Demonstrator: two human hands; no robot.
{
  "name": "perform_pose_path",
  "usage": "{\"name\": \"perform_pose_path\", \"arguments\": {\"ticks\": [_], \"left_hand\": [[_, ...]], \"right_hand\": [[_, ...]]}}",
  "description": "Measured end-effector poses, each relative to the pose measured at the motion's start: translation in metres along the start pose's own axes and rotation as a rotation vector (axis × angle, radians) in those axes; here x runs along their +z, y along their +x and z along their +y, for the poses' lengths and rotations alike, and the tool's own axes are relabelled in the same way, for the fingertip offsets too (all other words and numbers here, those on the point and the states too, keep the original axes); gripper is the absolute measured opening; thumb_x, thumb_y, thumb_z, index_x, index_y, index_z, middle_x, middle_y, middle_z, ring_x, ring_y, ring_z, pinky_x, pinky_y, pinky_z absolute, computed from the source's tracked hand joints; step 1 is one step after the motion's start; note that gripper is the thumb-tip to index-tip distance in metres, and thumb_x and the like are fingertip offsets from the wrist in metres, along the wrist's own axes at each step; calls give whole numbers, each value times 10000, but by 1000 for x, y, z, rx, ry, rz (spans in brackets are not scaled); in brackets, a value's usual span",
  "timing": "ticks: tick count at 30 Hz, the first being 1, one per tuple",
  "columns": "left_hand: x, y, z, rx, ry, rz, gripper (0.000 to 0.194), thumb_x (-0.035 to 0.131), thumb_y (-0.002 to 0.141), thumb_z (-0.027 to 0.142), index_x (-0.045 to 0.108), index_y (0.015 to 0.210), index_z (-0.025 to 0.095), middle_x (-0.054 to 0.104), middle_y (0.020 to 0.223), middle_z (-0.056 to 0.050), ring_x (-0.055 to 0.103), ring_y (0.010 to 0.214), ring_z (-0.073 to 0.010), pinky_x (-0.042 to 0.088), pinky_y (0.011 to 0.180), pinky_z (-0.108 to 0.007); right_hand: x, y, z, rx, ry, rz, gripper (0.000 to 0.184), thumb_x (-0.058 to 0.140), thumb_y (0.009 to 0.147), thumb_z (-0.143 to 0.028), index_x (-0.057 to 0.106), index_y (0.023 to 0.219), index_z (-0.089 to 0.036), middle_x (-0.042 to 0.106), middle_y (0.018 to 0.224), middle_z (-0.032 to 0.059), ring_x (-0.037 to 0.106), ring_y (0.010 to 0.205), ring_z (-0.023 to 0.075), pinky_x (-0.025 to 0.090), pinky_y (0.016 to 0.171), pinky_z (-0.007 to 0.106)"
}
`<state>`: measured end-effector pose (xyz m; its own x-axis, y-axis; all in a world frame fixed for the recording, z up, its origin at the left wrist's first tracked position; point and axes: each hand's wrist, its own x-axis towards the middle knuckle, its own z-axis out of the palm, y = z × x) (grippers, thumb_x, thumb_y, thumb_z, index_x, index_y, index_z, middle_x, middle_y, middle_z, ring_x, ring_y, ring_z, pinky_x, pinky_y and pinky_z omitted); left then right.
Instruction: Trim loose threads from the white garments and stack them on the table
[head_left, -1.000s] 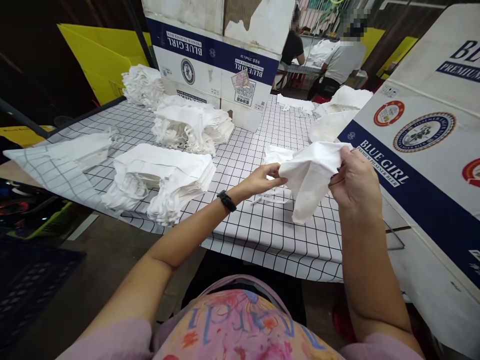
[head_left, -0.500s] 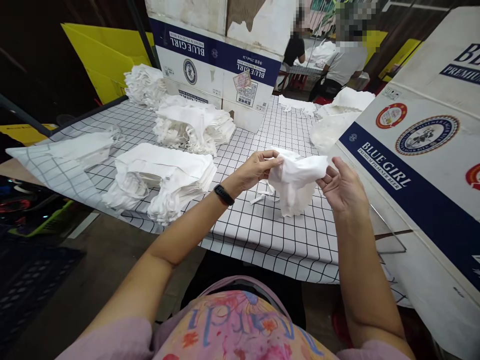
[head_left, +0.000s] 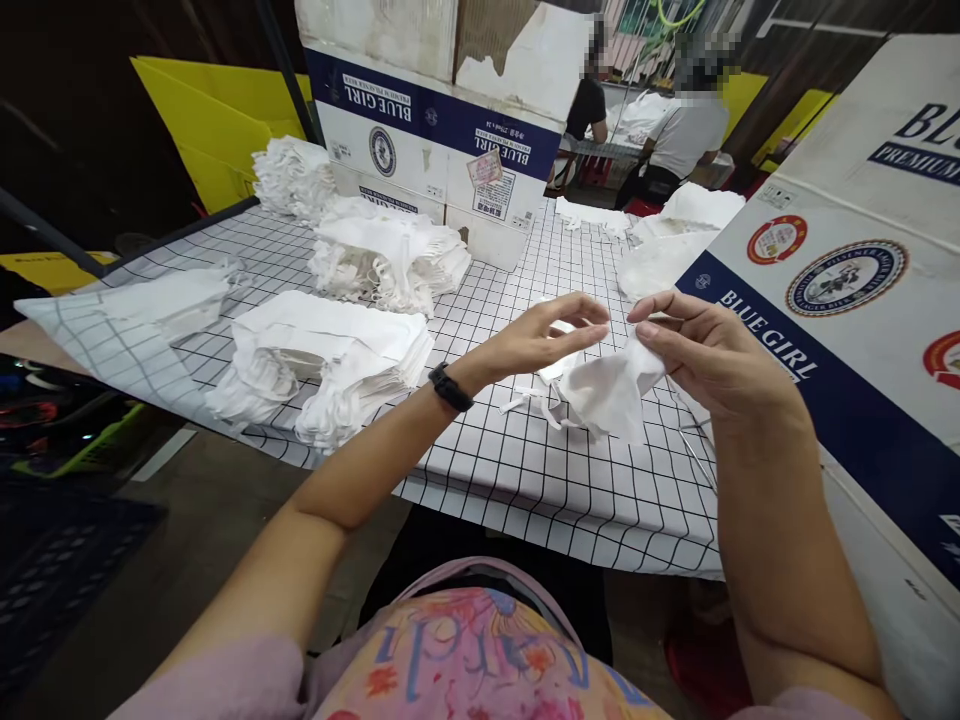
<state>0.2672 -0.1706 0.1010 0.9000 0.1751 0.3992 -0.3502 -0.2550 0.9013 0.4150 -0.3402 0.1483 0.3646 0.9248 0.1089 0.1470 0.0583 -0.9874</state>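
Note:
In the head view, a white fabric piece (head_left: 611, 388) with thin strips at its lower left hangs over the checked tabletop. My right hand (head_left: 709, 350) pinches its upper corner between thumb and fingers. Just to the left of that corner is my left hand (head_left: 551, 335), its thumb and fingers apart with no cloth visibly between them. Behind and below the left hand, part of the white material is hidden. On the left side of the table lies a thick stack of white fabric pieces (head_left: 330, 325), with a second stack (head_left: 390, 240) behind it.
A large upside-down printed carton (head_left: 420, 130) stands at the back, and another carton (head_left: 840, 270) leans along the right. The checked tablecloth (head_left: 487, 470) hangs over the front edge. More white cloth (head_left: 682, 225) lies at the back right. Two people sit at a farther table.
My left hand has let go of the cloth and moved slightly right. My right hand has turned and now pinches a corner, from which the cloth hangs at a slant.

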Motion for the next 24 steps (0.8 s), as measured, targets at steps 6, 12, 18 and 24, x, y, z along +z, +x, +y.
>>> {"name": "perform_pose_path", "arguments": {"ticks": [6, 12, 18, 24], "left_hand": [[5, 23, 9, 23, -327, -364, 354, 660, 958, 528, 641, 1181, 255, 694, 1186, -69, 665, 1149, -201, 553, 963, -351], [10, 27, 14, 34, -281, -355, 360, 645, 940, 596, 641, 1107, 276, 695, 1141, -48, 668, 1136, -200, 544, 994, -361], [20, 27, 23, -27, -359, -377, 437, 743, 827, 625, 620, 1053, 272, 682, 1078, -43, 667, 1063, -201, 553, 925, -337], [19, 23, 33, 0, -305, -375, 437, 825, 765, 572, 648, 977, 234, 676, 982, -47, 678, 958, -188, 565, 832, -328]], "right_hand": [[-3, -10, -35, -49, -170, -118, 336, 895, 772, -439, 771, 962, -191, 723, 798, 41, 669, 701, 160, 542, 570, 250], [-12, -18, -52, -116, -285, -230, 230, 824, 867, -393, 761, 941, -184, 741, 832, 53, 683, 756, 144, 536, 618, 215], [-12, -22, -61, -158, -316, -302, 201, 781, 907, -385, 750, 954, -192, 751, 787, 60, 676, 671, 145, 512, 539, 212], [-12, -26, -70, -152, -400, -250, 316, 863, 802, -461, 769, 929, -187, 749, 780, 71, 678, 674, 168, 523, 521, 233]]}}
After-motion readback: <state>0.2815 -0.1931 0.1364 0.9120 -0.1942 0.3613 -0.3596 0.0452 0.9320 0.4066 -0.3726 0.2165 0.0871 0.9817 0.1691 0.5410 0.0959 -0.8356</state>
